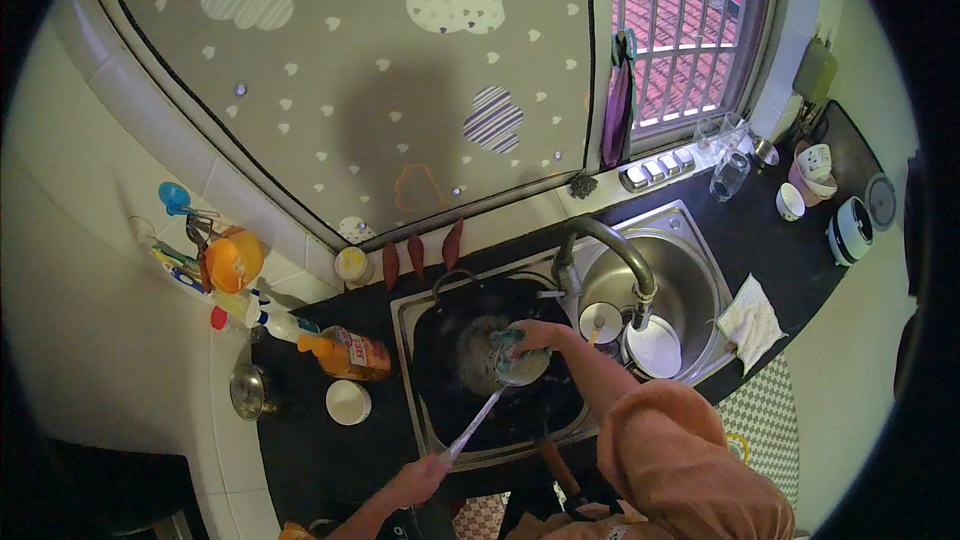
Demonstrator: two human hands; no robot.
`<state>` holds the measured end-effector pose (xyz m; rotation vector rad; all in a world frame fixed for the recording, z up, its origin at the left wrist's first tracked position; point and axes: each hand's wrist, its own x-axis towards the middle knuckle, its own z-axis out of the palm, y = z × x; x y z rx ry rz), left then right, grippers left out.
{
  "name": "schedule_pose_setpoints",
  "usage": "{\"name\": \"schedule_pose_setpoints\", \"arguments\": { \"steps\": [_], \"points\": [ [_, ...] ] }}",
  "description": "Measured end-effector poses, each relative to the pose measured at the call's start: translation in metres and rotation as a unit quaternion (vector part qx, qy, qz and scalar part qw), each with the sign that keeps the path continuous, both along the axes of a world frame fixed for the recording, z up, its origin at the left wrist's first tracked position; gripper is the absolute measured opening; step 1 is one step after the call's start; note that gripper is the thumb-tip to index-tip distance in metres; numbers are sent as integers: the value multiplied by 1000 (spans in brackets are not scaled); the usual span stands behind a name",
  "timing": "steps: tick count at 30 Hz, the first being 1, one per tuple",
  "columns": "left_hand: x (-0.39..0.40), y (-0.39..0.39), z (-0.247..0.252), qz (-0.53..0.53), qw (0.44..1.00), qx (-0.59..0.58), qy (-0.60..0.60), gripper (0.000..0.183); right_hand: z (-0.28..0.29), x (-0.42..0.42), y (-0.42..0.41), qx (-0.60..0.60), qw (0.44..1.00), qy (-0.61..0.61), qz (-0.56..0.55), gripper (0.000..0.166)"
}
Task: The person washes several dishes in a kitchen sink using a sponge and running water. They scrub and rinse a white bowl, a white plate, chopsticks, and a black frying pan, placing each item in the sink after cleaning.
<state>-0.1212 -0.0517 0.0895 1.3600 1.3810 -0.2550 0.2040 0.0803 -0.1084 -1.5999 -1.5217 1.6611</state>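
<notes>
My left hand (421,480) grips the handle of a metal ladle (475,424) near the sink's front edge. The ladle's bowl is over a large dark wok (450,397) that sits in the left basin. My right hand (529,341) presses a greenish scrubber (508,337) against the ladle's bowl. Cloudy liquid (474,356) lies in the wok. Just right of my right hand stands the curved faucet (611,240). In the round right basin (686,277) are a white bowl (652,349) and a smaller round dish (600,321).
Left of the sink are an orange pump bottle (356,355), a white bowl (348,402) and a metal bowl (248,391). A white cloth (752,326) lies at the right counter edge. Cups (790,202) and a glass jar (729,175) stand behind it. A wooden handle (559,469) juts out at the front.
</notes>
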Motion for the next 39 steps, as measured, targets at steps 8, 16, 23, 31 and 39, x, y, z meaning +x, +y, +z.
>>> {"name": "schedule_pose_setpoints", "arguments": {
  "steps": [8, 16, 23, 31, 39],
  "points": [
    [4, 0, -5, 67, 996, -64, -5, 30, 23, -19, 3, -19, 977, -11, -213, 47],
    [13, -5, -19, 121, 989, -83, -17, 28, -20, -21, -5, 81, 976, -15, -202, 48],
    [34, -22, -32, 78, 996, -5, -40, 34, 5, -90, -23, -42, 742, -49, -667, 54],
    [67, 14, -63, 69, 997, 29, 13, 29, 70, -160, -74, -122, 798, 198, -556, 30],
    [31, 2, -109, -53, 969, 234, -57, 25, 36, -183, -72, -229, 795, 261, -497, 36]
  ]
}}
